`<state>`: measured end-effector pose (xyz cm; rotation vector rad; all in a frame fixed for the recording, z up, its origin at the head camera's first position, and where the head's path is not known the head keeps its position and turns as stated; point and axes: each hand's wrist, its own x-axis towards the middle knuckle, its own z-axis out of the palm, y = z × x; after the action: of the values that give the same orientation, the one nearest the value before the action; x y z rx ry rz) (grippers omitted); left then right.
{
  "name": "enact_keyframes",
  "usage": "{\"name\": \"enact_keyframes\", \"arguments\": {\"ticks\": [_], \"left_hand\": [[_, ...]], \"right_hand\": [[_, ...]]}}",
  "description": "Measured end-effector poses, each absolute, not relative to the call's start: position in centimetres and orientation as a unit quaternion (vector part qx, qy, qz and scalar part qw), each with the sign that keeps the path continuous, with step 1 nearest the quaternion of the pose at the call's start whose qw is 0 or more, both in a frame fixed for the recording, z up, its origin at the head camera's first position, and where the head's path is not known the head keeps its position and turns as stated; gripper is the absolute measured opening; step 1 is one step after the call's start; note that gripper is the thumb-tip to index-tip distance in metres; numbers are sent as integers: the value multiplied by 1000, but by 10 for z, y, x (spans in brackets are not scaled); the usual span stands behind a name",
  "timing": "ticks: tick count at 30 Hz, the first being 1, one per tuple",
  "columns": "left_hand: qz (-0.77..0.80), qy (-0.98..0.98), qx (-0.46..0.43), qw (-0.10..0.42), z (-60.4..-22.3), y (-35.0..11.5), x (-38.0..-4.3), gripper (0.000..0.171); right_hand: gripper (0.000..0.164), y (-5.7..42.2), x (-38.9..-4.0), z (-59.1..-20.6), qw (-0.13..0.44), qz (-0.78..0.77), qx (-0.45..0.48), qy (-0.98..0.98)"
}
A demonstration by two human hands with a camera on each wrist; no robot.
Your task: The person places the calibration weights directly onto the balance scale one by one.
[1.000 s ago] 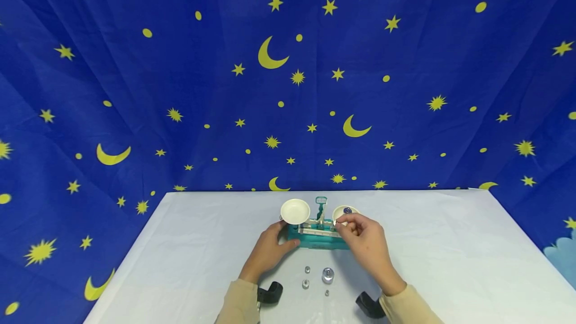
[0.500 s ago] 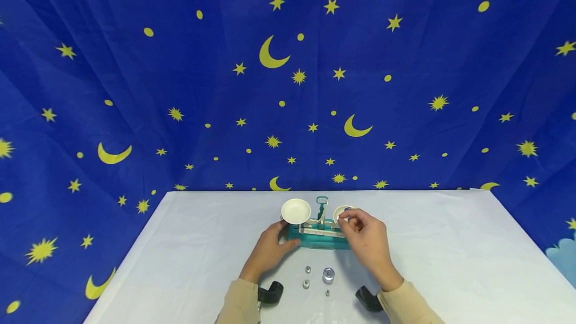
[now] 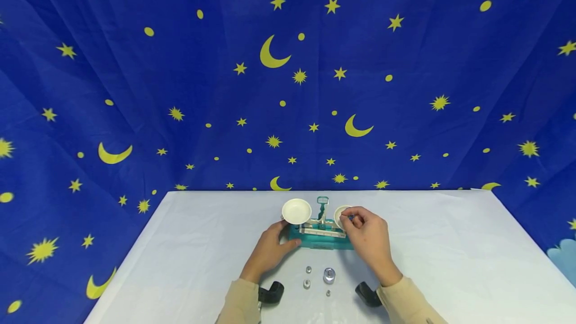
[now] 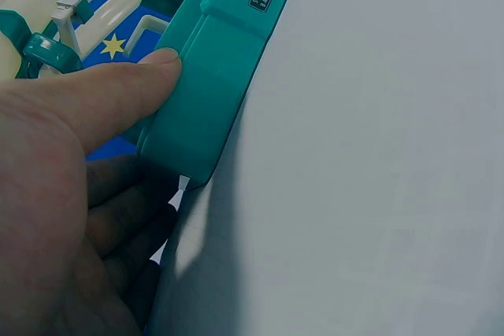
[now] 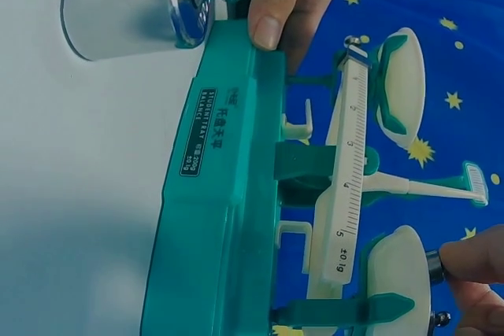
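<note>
Right hand pinched metal weight at pan, plain in right wrist view, obscured in head view; left hand gripped balance by base

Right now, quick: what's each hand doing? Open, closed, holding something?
Left hand: closed, gripping one end of the teal tray balance.
Right hand: closed, pinching a small metal weight at the right pan.
</note>
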<state>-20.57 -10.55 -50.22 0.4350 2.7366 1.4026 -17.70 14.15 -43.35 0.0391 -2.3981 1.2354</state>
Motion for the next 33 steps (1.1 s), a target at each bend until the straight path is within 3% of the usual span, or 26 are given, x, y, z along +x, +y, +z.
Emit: {"name": "enact_keyframes", "arguments": {"ticks": [9,33], "left_hand": [[453,880,139,21,-503,-106,-207,73],[454,881,134,25,-501,-105,-204,71]], "right_hand": [[4,142,-180,-434,197,433,-9,-879],[5,141,-183,-438,221,379,-2,-898]]}}
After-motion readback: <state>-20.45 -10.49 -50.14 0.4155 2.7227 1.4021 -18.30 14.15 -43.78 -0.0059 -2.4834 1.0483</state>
